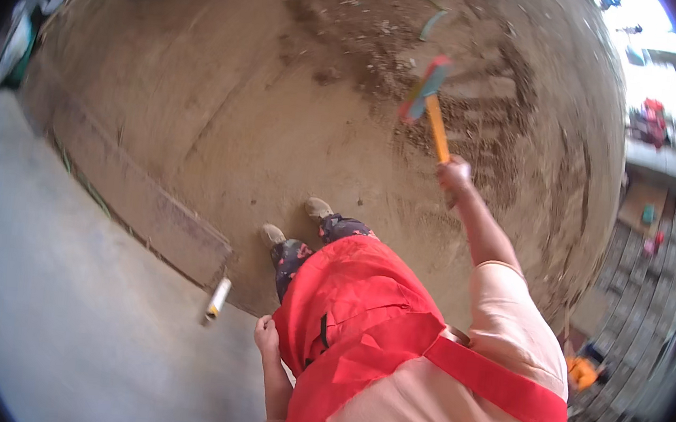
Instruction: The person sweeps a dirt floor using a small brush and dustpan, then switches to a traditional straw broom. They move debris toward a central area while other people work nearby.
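My right hand (455, 175) is closed round the orange handle of a tool (437, 127), held out ahead of me over brown dirt ground. Its blurred head is teal and red, and I cannot tell if it touches the ground. Loose dark soil (487, 103) with streaks lies around and beyond it. Down by my left side, my left hand (266, 336) has its fingers curled against the edge of my red apron (355, 286); what they hold, if anything, is hidden.
Pale concrete (74, 251) borders the dirt at left, with a white-and-yellow cylindrical object (218, 297) near its edge. Grey paving (640, 281) runs along the right, with an orange item (581, 373) low down. Assorted objects (652, 119) stand at the bright upper right.
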A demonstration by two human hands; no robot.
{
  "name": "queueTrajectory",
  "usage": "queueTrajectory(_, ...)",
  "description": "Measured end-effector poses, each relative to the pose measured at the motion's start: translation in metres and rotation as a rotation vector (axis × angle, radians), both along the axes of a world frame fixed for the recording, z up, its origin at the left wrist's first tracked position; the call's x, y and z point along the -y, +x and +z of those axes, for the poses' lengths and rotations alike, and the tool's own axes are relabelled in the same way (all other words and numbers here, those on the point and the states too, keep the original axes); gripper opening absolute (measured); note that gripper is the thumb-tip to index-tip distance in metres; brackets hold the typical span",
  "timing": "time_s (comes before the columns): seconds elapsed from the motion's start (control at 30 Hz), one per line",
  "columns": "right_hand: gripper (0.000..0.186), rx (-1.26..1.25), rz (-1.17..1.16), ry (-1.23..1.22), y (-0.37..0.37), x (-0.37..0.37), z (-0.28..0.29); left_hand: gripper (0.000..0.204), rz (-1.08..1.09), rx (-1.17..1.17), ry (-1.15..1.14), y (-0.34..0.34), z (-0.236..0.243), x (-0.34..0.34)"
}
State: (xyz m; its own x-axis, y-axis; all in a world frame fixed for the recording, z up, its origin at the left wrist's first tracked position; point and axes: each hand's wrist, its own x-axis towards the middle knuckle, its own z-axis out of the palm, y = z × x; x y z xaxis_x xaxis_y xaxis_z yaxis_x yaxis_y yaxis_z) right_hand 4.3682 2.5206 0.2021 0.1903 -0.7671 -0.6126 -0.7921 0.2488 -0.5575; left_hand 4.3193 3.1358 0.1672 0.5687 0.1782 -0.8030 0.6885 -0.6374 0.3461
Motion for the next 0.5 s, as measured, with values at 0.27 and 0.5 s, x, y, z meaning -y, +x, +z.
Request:
queueTrajectory(0.27,0.019,-0.222,-0.136,0.280,-0.165,-0.187,-0.052,0.024,-0.277,-0.016,0.031,0.114,-0.012,-0.073)
queueTrajectory(0.5,0.010,-0.315,-0.439,0.515,-0.289,-0.231,-0.027,0.015,-0.485,-0.058,0.124,0.220,-0.003,0.019)
